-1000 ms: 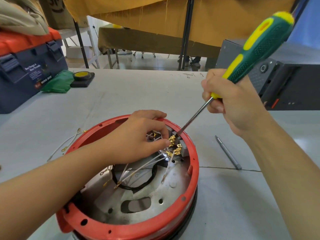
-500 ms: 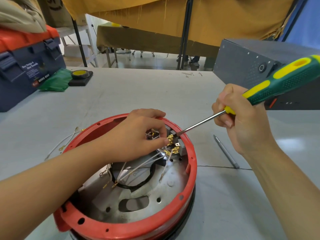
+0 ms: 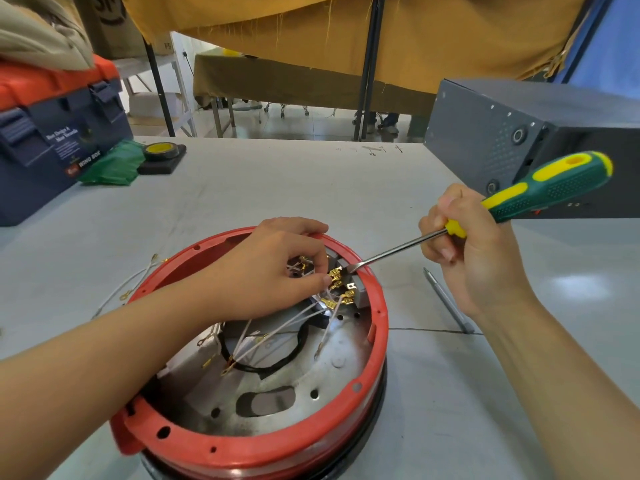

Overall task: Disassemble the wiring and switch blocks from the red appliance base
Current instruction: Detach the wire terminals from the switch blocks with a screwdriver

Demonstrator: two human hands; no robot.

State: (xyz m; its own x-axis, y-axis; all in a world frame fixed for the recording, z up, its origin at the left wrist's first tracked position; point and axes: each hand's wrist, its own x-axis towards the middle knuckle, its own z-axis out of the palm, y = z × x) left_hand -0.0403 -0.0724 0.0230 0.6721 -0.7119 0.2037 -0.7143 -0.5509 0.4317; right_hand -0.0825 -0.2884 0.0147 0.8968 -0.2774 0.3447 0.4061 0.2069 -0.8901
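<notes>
- The red base [image 3: 270, 448] sits on the grey table [image 3: 277, 188] in the near middle, its open side up, showing a metal plate [image 3: 294, 372] with holes and a black ring [image 3: 277, 365].
- Grey switch blocks [image 3: 363, 292] stand against the far-right inner wall of the base, with brass terminals [image 3: 337, 282] and thin white wires [image 3: 270, 332] fanning out from them toward the near left.
- The left hand [image 3: 266, 271] reaches over the far rim into the base, fingers curled, thumb and forefinger pinching at the terminals beside the blocks.
- The right hand [image 3: 474, 247] grasps a screwdriver [image 3: 540, 192] low on its green-and-yellow handle, to the right of the base; the shaft slants down to the left, and its flat tip meets the blocks just right of the left hand's fingertips.
- Loose wires [image 3: 138, 275] with ring ends lie on the table just left of the base.
- A grey rod [image 3: 446, 299] lies on the table right of the base, near the right wrist.
- Far left are a blue toolbox [image 3: 52, 143] with an orange lid, a green cloth [image 3: 110, 164] and a tape roll [image 3: 161, 150]; far right stands a dark metal case [image 3: 502, 133].
</notes>
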